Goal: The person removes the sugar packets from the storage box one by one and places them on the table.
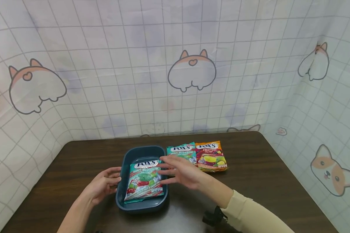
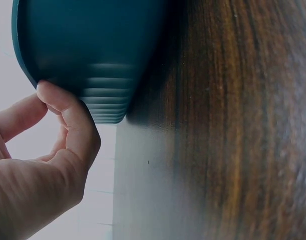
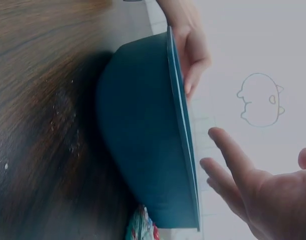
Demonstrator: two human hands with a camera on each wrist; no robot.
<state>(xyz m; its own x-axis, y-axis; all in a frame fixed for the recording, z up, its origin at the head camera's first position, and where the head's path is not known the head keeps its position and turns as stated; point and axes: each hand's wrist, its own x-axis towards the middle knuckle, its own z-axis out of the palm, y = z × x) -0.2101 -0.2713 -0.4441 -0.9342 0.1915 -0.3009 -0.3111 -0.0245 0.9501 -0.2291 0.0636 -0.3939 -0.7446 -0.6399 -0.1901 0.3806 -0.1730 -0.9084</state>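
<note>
Evidently dark-teal bin [image 1: 143, 208], rounded corners, partly ribbed wall; shiny green-red FOX'S bag [image 1: 144, 179] inside. Left grip [image 1: 102, 185] bent, touching rim, pinch unclear; right grip [image 1: 179, 171] spread.

"FOX'S" on three candy bags [image 1: 144, 181] [image 1: 190, 156] [image 1: 211, 158]

Cream right sleeve [image 1: 252, 212], black wrist device [image 1: 212, 217]
</note>
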